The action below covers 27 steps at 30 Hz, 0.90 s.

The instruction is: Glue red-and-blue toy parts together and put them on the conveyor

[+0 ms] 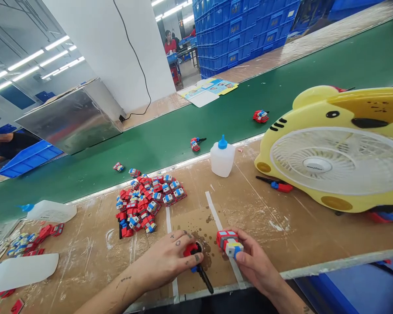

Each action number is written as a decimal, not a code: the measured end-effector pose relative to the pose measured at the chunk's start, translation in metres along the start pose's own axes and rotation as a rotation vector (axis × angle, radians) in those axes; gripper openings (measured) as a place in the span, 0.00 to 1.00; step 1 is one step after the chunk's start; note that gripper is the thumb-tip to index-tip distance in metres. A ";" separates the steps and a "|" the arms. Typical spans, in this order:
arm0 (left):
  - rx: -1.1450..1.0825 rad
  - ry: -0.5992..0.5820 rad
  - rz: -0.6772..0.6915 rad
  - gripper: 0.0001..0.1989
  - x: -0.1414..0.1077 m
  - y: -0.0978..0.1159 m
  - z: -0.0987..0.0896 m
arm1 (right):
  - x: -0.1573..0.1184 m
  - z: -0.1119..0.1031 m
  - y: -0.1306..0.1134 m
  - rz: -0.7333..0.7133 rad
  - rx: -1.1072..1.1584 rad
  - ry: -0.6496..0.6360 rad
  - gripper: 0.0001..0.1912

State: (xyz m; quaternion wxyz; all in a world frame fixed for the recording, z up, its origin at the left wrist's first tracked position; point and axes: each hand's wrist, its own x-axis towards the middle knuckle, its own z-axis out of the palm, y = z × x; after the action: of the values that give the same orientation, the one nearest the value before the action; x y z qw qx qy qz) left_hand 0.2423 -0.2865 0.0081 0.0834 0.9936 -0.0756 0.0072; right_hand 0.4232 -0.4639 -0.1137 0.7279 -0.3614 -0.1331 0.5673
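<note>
My left hand (175, 255) is closed on a red and blue toy piece with a black rod (205, 279), low over the front of the table. Its fingers cover much of that piece. In my right hand (257, 261) is a small red, white and blue toy vehicle (229, 244), pinched between thumb and fingers. The two pieces are apart. Dark wet spots (207, 224) mark the brown tabletop between and beyond my hands. A heap of similar red, white and blue toy pieces (144, 203) lies beyond my left hand.
A white squeeze bottle with a blue cap (222, 160) stands at the belt's edge. A yellow animal-shaped fan (291, 117) fills the right. Several toy pieces lie on the green conveyor belt (163, 131). More bottles lie at left. Blue crates (236, 35) are stacked behind; a person sits far left.
</note>
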 end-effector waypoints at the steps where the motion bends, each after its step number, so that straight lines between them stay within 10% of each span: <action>1: -0.090 0.039 -0.070 0.16 -0.003 0.000 0.001 | 0.000 0.001 0.001 -0.027 -0.055 -0.004 0.31; 8: -0.662 0.456 -0.594 0.21 -0.018 0.003 0.024 | 0.001 0.022 -0.002 -0.149 -0.448 -0.091 0.26; 23: -0.728 0.515 -0.677 0.20 -0.008 0.009 0.029 | 0.023 0.057 -0.024 -0.651 -1.227 -0.234 0.28; 27: -1.054 0.773 -0.825 0.38 0.006 0.022 0.059 | 0.034 0.075 -0.024 -0.911 -1.348 -0.183 0.22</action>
State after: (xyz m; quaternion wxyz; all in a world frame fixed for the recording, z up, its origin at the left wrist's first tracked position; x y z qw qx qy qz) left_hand 0.2452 -0.3187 -0.0459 0.5617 0.6973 0.3420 0.2852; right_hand 0.4067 -0.4066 -0.0520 0.4997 -0.5843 -0.6382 0.0412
